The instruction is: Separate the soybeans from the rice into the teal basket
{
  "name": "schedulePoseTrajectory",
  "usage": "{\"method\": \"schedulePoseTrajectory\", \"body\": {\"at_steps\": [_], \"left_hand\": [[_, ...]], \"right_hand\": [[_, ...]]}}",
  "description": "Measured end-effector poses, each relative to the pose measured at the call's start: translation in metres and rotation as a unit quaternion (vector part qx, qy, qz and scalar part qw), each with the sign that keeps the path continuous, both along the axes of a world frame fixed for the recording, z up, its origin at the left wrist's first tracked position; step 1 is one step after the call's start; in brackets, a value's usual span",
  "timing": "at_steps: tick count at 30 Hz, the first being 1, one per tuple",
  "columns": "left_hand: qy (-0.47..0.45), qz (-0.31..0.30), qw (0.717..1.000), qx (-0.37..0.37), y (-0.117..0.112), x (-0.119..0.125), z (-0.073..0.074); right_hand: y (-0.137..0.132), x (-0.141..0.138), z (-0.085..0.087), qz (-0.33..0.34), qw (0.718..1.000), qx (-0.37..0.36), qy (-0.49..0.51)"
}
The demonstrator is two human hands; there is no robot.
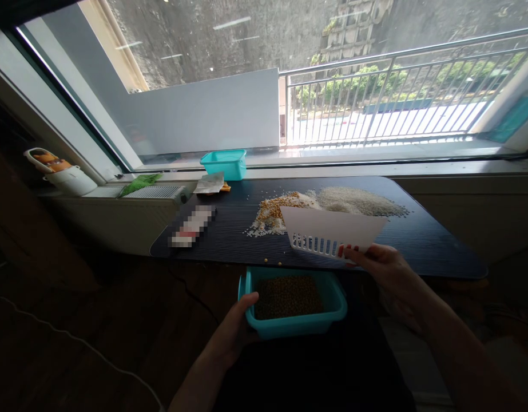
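Note:
My left hand grips the left end of a turquoise plastic bin, thumb over its rim. Small brownish grains or beans cover the bin's bottom. It is held below the table's front edge. My right hand is closed on the lower right edge of a white slotted plastic piece, tilted above the table. Just behind that piece lies a pile of white rice-like grains, with yellow beans or kernels mixed in at its left. Two loose yellow ones sit near the front edge.
The dark table stands against a window. At its back are another turquoise bin and a paper packet. A blurred-out flat object lies at the left. Further left are a radiator, green cloth-like material and a white container.

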State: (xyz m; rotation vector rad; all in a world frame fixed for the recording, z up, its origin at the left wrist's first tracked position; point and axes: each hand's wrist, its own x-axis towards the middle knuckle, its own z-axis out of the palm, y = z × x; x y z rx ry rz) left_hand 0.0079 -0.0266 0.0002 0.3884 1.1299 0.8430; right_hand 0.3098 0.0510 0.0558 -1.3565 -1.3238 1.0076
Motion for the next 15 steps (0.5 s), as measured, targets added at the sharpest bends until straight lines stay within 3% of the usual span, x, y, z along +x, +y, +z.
{"method": "schedulePoseTrajectory", "body": {"at_steps": [9,15], "left_hand": [[0.006,0.008,1.0,0.0,0.0,-0.004,-0.002],[-0.001,0.014,1.0,0.005,-0.002,-0.003,0.003]], "right_hand": [[-0.004,-0.004,-0.001,-0.004,1.0,0.0,-0.009],[-0.013,-0.007,0.001,0.04,0.999,-0.015,-0.024]]}}
